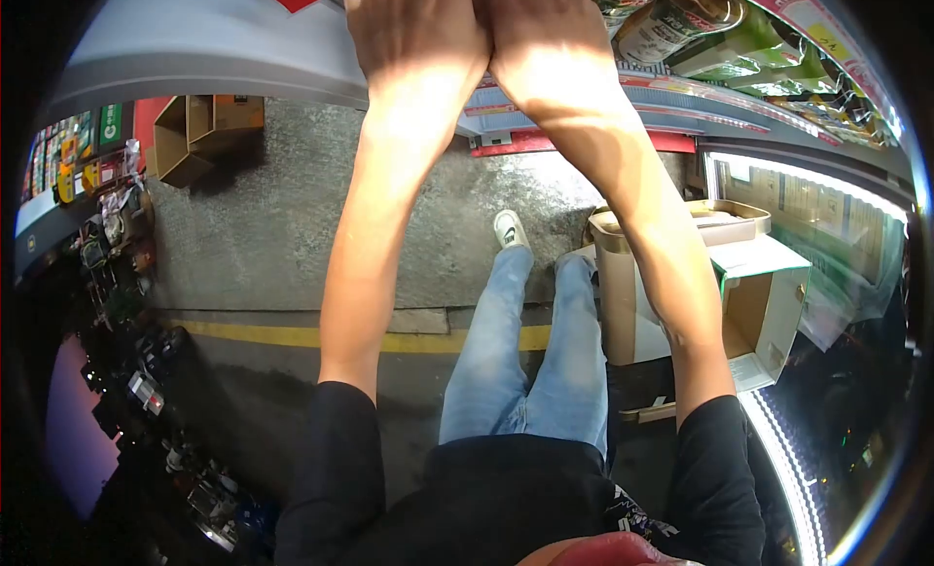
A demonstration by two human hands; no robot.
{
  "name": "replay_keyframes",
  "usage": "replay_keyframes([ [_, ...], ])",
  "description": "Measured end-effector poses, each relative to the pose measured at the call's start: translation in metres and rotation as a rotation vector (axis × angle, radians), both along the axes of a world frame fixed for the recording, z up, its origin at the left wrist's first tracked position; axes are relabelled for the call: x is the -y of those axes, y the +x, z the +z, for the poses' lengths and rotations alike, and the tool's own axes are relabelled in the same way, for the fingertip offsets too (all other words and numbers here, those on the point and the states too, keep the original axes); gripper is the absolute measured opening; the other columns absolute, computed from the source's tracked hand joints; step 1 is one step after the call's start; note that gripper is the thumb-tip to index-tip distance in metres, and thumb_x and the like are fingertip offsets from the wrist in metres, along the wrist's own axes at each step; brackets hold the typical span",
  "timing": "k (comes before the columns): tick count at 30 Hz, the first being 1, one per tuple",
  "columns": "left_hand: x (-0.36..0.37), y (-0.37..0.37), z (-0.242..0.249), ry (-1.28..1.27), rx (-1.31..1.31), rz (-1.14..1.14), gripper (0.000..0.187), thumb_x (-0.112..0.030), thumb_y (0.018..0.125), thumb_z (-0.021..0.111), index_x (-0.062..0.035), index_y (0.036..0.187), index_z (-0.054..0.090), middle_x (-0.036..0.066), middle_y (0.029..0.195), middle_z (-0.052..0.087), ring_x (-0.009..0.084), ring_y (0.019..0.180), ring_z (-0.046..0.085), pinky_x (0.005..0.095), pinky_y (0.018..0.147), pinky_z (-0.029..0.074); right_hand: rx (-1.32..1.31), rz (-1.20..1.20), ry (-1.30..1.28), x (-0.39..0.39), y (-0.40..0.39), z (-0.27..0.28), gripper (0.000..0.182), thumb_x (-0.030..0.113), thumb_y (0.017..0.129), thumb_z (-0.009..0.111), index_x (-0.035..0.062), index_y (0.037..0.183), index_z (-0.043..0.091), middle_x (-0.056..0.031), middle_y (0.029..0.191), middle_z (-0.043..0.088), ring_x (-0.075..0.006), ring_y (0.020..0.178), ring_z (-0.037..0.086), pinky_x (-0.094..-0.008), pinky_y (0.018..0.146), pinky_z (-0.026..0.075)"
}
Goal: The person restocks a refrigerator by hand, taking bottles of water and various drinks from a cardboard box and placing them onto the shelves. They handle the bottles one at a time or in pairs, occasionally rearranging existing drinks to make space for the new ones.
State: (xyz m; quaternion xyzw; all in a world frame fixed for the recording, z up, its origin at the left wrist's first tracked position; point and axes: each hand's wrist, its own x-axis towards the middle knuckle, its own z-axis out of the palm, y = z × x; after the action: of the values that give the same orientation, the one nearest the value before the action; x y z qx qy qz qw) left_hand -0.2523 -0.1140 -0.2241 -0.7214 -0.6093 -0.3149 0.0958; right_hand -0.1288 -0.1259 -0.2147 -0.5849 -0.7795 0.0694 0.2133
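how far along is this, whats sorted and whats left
Sorted, it seems: jars and green packets sit on the rack. In hand: the left hand and right hand work side by side at the picture's top edge, which cuts off anything held. Remaining: a cardboard box and a carton stand open on the ground, but how much is left I can't tell.

Our one view comes from the head, facing forward and steeply down through a wide, round lens that bends straight edges. Close below it we see our black cloth shirt; farther down lies the rough grey concrete floor. Our bare left hand and bare right hand meet the top edge, nearer than the floor.
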Motion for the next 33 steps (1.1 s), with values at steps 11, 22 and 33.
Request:
replay_keyframes([
  [11,0.006,0.005,0.004,0.025,-0.051,0.013,0.071,-0.016,0.088,0.073,0.0006,0.147,0.038,0.031,0.139,0.052,0.0480,0.109,0.063,0.0549,0.102,0.047,-0.319,0.063,0.259,0.034,0.006,0.000,0.066,0.002,0.085,0.061,-0.0003,0.149,0.043,-0.0345,0.144,0.044,-0.0503,0.126,0.055,-0.0479,0.097,0.055],
  [22,0.038,0.000,0.004,0.127,0.113,-0.157,0.065,-0.001,0.079,0.077,-0.0047,0.139,0.050,0.027,0.140,0.038,0.0470,0.127,0.049,0.0539,0.102,0.045,-0.274,-0.048,0.335,0.040,0.014,-0.025,0.064,0.005,0.084,0.070,0.0222,0.143,0.056,-0.0122,0.145,0.053,-0.0308,0.097,0.073,-0.0369,0.069,0.062],
  [33,0.075,-0.001,-0.006,0.174,0.078,-0.203,0.047,-0.001,0.075,0.086,-0.0081,0.117,0.067,0.020,0.137,0.050,0.0393,0.123,0.058,0.0455,0.097,0.051,-0.111,0.083,0.258,0.048,0.043,-0.074,0.051,0.012,0.087,0.063,0.0263,0.137,0.063,-0.0075,0.138,0.059,-0.0174,0.065,0.071,-0.0288,0.053,0.058],
])
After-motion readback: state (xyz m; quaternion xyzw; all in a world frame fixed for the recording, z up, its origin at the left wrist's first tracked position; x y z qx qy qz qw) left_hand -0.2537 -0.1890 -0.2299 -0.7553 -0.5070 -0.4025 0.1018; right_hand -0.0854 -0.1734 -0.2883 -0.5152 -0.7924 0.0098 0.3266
